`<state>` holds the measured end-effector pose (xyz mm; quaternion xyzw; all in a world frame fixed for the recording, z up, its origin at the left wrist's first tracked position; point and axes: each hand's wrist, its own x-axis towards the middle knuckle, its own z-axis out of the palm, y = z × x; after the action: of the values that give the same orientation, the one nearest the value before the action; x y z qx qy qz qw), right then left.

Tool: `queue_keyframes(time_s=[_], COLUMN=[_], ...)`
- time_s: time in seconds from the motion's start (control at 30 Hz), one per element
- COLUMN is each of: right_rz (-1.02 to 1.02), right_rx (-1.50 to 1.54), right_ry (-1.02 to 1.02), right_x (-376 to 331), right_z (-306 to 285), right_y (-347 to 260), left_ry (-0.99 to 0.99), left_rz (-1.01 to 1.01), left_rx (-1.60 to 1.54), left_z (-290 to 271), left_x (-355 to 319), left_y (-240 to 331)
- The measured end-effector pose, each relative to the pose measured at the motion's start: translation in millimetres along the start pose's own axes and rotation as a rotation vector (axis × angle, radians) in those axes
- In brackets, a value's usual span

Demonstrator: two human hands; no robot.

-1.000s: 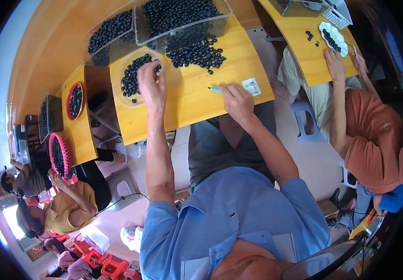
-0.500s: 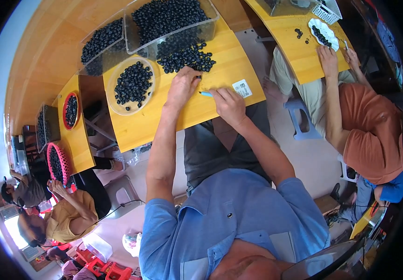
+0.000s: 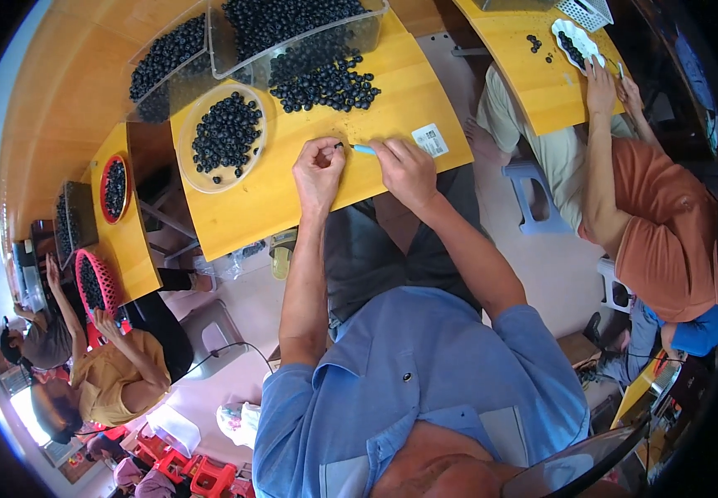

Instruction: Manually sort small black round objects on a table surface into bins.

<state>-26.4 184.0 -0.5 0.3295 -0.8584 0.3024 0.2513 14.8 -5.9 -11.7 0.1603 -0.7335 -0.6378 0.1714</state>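
Observation:
Between the thumb and fingertips of my left hand (image 3: 319, 173) is a small dark round piece (image 3: 339, 146), which looks like a bead or berry. My right hand (image 3: 409, 174) grips a slim tool with a light-blue handle (image 3: 364, 149). Its narrow tip points left and is close to the piece; whether they touch I cannot tell. Both hands are above the front part of the yellow table (image 3: 292, 199). Beyond them lies a loose heap of dark round pieces (image 3: 334, 90). A round clear tray (image 3: 191, 170) with more of them stands to the left.
Two clear bins, a large one (image 3: 375, 37) and a smaller one (image 3: 147, 104), stand full at the back. A white label (image 3: 430, 139) lies right of my hand. Co-workers sit at other tables on both sides; the right one reaches to a white scalloped dish (image 3: 564, 26).
My left hand has drawn back from the heap toward me, holding a dark round piece. The right hand with the blue tool has shifted slightly up. The view has tilted a little.

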Motion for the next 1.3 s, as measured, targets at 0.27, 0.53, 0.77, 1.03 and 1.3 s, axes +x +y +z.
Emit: queue_keyframes(time_s=[0.27,0.53,0.77,1.03,1.3], right_rz=[-0.020,-0.039,-0.054,-0.028,0.026], right_rx=[-0.003,-0.013,-0.026,-0.029,-0.066], right_ry=[0.009,-0.021,-0.005,-0.028,-0.024], right_x=[-2,0,1,1,0], right_z=[1,0,0,-3,2], right_y=[2,1,-1,-3,0], left_ry=[-0.086,-0.088,-0.114,-0.143,-0.125], left_rz=[0.057,0.073,0.103,0.027,0.015], left_rx=[0.107,0.036,0.139,0.057,-0.001], left_z=[9,8,5,5,5], left_x=[-6,-5,-5,-8,-7], left_y=[15,11,12,15,11])
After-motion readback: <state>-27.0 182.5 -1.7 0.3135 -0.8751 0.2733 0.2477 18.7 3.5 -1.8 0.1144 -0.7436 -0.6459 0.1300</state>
